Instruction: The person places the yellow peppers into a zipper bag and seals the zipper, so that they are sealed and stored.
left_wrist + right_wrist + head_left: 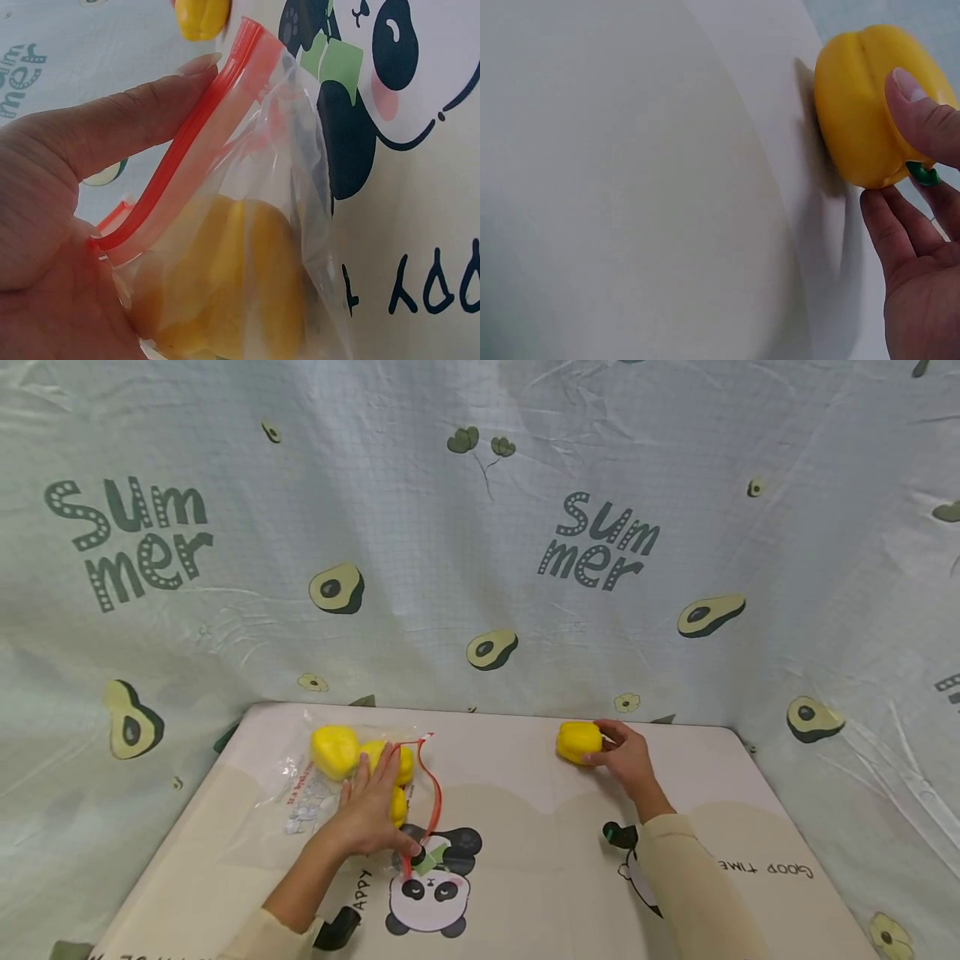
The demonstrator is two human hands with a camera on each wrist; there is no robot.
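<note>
"What do we have nearest to us?"

"Two cream sleeves (pixel 697 885) reaching in over the near edge of the table (pixel 510 785). Between them, toward the left, we see a printed panda (pixel 427 906), and toward the right edge some upside-down lettering (pixel 765 867)."

"And the hands?"

"They are well apart. The left hand (pixel 370 814) lies over a clear plastic bag (pixel 303 802) on the table's left half, its fingers spread. In the left wrist view we see its thumb lying against the red strip (pixel 438 797) along the bag's mouth."

"What is in the bag?"

"We count three yellow peppers (pixel 335 752), bunched toward the far left corner. The hand partly covers two of them."

"Where is the right one?"

"The right hand (pixel 632 767) is close to the far edge, right of its middle. It grips a single yellow pepper (pixel 577 742) between thumb and fingers, and the right wrist view shows us a green stem (pixel 923 173). We cannot tell whether that pepper rests on the table."

"Beyond that?"

"Past the far edge hangs a pale cloth (pixel 420 527), printed with avocados and the word 'summer'."
</note>
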